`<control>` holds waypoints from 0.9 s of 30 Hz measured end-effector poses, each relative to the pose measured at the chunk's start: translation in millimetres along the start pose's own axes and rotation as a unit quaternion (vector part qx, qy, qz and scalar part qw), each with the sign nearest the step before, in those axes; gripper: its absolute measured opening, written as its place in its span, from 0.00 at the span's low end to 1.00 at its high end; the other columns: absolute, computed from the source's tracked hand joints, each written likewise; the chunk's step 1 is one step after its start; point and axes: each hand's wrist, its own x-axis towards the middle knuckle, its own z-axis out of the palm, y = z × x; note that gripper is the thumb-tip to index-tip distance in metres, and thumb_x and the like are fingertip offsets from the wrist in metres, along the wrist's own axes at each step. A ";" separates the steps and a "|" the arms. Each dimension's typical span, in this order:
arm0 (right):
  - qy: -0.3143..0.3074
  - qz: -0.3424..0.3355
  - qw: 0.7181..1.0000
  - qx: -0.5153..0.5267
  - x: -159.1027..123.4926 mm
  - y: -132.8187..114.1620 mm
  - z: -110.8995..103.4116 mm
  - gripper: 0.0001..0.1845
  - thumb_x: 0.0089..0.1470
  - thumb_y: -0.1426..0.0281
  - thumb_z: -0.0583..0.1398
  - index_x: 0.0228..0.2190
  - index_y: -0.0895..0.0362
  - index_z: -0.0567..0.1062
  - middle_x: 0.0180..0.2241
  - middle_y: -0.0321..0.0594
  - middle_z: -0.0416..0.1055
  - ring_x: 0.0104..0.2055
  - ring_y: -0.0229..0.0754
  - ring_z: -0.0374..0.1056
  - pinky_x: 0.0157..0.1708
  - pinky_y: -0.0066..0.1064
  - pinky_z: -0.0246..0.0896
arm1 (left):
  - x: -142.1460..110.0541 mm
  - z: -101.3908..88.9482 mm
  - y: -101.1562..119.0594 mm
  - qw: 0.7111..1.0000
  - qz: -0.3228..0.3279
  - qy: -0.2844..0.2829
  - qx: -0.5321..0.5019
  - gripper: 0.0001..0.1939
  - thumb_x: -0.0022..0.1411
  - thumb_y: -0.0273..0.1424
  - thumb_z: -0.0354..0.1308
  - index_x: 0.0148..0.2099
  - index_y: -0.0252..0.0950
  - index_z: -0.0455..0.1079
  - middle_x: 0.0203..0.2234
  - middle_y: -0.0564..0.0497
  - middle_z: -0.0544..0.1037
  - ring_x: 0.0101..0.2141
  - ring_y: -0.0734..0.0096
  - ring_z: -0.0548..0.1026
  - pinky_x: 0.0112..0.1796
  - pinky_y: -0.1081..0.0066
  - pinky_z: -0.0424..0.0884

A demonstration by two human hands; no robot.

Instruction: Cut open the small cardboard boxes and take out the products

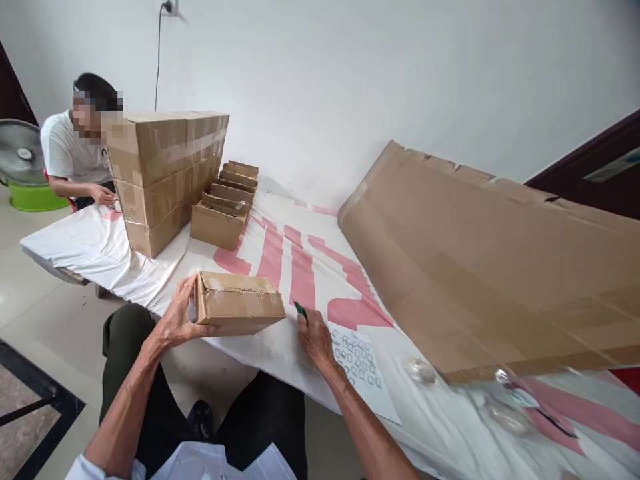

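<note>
A taped brown cardboard box [240, 303] is held up over the near edge of the table. My left hand [181, 313] is closed on the box's left end, thumb along its lower front edge and fingers behind. Just right of the box, apart from it, my right hand [315, 337] is closed around a small green tool [300, 309]. Only the tool's tip shows above the fingers, so its exact kind is hidden. Beside the right wrist lies a white sheet of paper [373, 380] bearing rows of small drawn shapes.
A stack of taped cartons [165, 173] stands at the table's left, with a row of opened boxes [217, 225] beside it. A large cardboard sheet [480, 267] leans along the right. Clear plastic-looking items [510, 413] lie near it. Behind the cartons sits another person [77, 150].
</note>
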 end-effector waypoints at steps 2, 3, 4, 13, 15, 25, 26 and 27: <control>0.009 0.036 0.996 0.081 2.6 -5.9 -7.0 0.27 0.65 0.49 0.51 0.42 0.56 0.78 0.34 0.45 0.76 0.35 0.50 0.74 0.35 0.40 0.70 | -1.5 1.2 5.4 1.000 -0.008 0.000 0.003 0.65 0.50 0.45 0.79 0.81 0.43 0.48 0.70 0.36 0.61 0.69 0.35 0.63 0.68 0.42 0.63; 0.003 0.059 0.991 0.121 3.5 -10.1 -10.9 0.30 0.63 0.44 0.52 0.40 0.56 0.77 0.30 0.43 0.75 0.31 0.48 0.73 0.31 0.39 0.70 | -2.0 2.2 8.0 1.000 -0.014 0.004 0.002 0.65 0.50 0.44 0.79 0.80 0.43 0.48 0.70 0.36 0.62 0.69 0.35 0.64 0.68 0.41 0.63; -0.006 0.081 0.983 0.163 4.2 -15.1 -15.1 0.32 0.62 0.40 0.52 0.39 0.56 0.77 0.27 0.40 0.74 0.27 0.46 0.71 0.27 0.37 0.69 | -2.5 3.7 10.5 1.000 -0.016 0.010 0.001 0.64 0.50 0.44 0.79 0.80 0.43 0.48 0.69 0.36 0.63 0.68 0.35 0.64 0.67 0.41 0.63; -0.098 0.095 0.913 0.384 4.8 -82.1 -54.9 0.32 0.52 0.39 0.68 0.37 0.56 0.77 0.29 0.39 0.77 0.22 0.37 0.69 0.17 0.27 0.66 | -4.3 16.4 20.5 0.998 0.010 0.055 0.028 0.55 0.48 0.45 0.80 0.73 0.44 0.59 0.68 0.36 0.66 0.68 0.34 0.64 0.66 0.40 0.61; -0.122 0.073 0.910 0.390 3.8 -98.0 -61.2 0.30 0.51 0.42 0.70 0.37 0.56 0.78 0.32 0.40 0.78 0.24 0.37 0.71 0.19 0.27 0.68 | -3.8 15.7 22.3 0.998 0.015 0.052 0.028 0.55 0.48 0.45 0.80 0.73 0.44 0.59 0.69 0.36 0.66 0.69 0.33 0.63 0.66 0.40 0.60; -0.262 0.009 0.903 0.341 -5.1 -149.6 -76.3 0.30 0.56 0.43 0.67 0.45 0.54 0.78 0.33 0.37 0.78 0.23 0.35 0.67 0.18 0.26 0.65 | -6.7 14.4 33.2 0.999 0.006 0.041 0.023 0.54 0.51 0.43 0.79 0.74 0.45 0.58 0.71 0.35 0.64 0.71 0.33 0.61 0.66 0.39 0.60; -0.267 0.002 0.904 0.333 -5.9 -152.2 -77.6 0.29 0.56 0.43 0.67 0.44 0.54 0.79 0.33 0.37 0.78 0.24 0.35 0.67 0.19 0.25 0.65 | -7.1 15.1 32.4 0.999 0.007 0.047 0.018 0.54 0.50 0.43 0.79 0.74 0.44 0.59 0.70 0.35 0.64 0.70 0.33 0.62 0.66 0.39 0.60; -0.270 -0.005 0.906 0.326 -6.7 -154.3 -78.7 0.28 0.56 0.44 0.67 0.44 0.54 0.79 0.34 0.38 0.78 0.24 0.34 0.67 0.19 0.25 0.65 | -7.5 15.5 31.2 0.999 0.007 0.051 0.012 0.54 0.49 0.44 0.80 0.73 0.44 0.59 0.70 0.35 0.65 0.70 0.33 0.63 0.66 0.39 0.61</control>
